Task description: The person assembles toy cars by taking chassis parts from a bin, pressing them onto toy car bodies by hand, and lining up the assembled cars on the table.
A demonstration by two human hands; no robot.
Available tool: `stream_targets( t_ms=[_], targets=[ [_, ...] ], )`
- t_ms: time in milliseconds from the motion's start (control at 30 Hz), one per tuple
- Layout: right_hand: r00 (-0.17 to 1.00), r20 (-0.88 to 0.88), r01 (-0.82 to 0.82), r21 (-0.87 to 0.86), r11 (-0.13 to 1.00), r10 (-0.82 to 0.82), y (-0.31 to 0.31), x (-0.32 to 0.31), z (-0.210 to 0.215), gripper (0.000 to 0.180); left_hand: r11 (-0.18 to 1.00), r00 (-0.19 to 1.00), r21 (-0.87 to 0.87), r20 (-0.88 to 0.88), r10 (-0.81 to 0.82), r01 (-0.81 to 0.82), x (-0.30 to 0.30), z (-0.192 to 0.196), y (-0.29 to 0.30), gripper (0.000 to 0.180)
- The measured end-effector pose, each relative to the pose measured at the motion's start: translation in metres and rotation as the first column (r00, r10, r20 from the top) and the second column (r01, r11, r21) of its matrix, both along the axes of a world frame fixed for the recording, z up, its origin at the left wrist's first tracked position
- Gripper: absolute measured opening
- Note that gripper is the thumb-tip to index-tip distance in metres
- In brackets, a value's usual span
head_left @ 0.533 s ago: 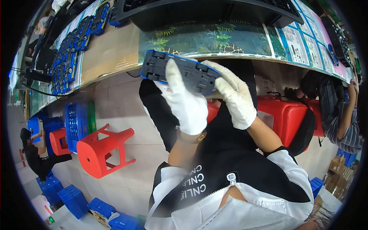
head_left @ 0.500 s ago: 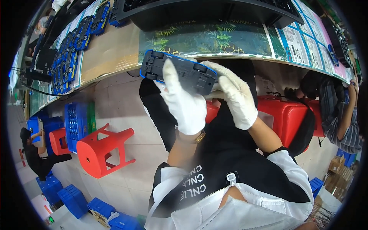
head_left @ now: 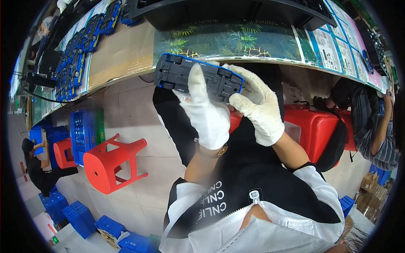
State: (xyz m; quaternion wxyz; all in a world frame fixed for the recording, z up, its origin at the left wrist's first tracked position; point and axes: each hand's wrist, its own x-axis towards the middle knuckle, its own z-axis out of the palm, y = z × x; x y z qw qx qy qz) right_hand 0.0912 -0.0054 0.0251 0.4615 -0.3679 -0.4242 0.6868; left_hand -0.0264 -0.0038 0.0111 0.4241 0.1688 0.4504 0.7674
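A blue toy car (head_left: 175, 72) is held in front of me, its black underside with the wheels facing up. My left hand (head_left: 204, 107), in a white glove, grips it with the thumb laid across the underside and the fingers hidden beneath. At the car's right end is my right hand (head_left: 259, 103), gloved too. Its fingers curve behind that end and its thumb sits by the near corner; whether the thumb touches the car I cannot tell.
A workbench (head_left: 122, 55) runs along the far side, with several blue toy cars (head_left: 78, 57) at its left and a black tray (head_left: 236, 14) at the back. A red stool (head_left: 103, 166) and a blue crate (head_left: 83, 135) stand on the floor to the left. Another person (head_left: 375, 114) sits at the right.
The car has shifted slightly right and turned a little. My left thumb has slid right along its underside. My right thumb has drawn down from the car's end.
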Motion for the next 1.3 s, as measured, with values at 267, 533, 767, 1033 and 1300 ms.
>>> stream_targets(
  t_ms=[267, 533, 767, 1033, 1300],
  targets=[
    [0.996, -0.064, 0.062, 0.006, 0.998, -0.062, -0.011, -0.010, -0.001, 0.063, 0.996, 0.998, -0.065, 0.034, 0.057, -0.055, 0.008, 0.005, -0.002, 0.066],
    [0.997, -0.063, 0.044, -0.030, 0.999, -0.046, -0.005, -0.004, -0.010, 0.062, 0.987, 0.983, -0.051, -0.107, 0.147, -0.153, 0.010, 0.002, 0.007, 0.049],
    [0.999, -0.011, 0.032, -0.013, 0.999, -0.032, 0.000, 0.000, -0.009, 0.060, 0.978, 0.960, 0.187, 0.243, -0.140, 0.095, -0.015, 0.004, 0.004, 0.041],
    [0.993, 0.075, -0.096, 0.076, 0.993, 0.090, -0.010, -0.006, -0.004, 0.061, 0.982, 0.983, 0.060, -0.040, -0.177, 0.180, -0.044, -0.002, -0.012, 0.048],
    [0.995, 0.075, -0.070, 0.155, 0.985, 0.058, 0.025, -0.029, 0.032, 0.060, 0.957, 0.769, -0.056, -0.582, -0.263, 0.285, -0.036, 0.017, -0.030, 0.048]
  ],
)
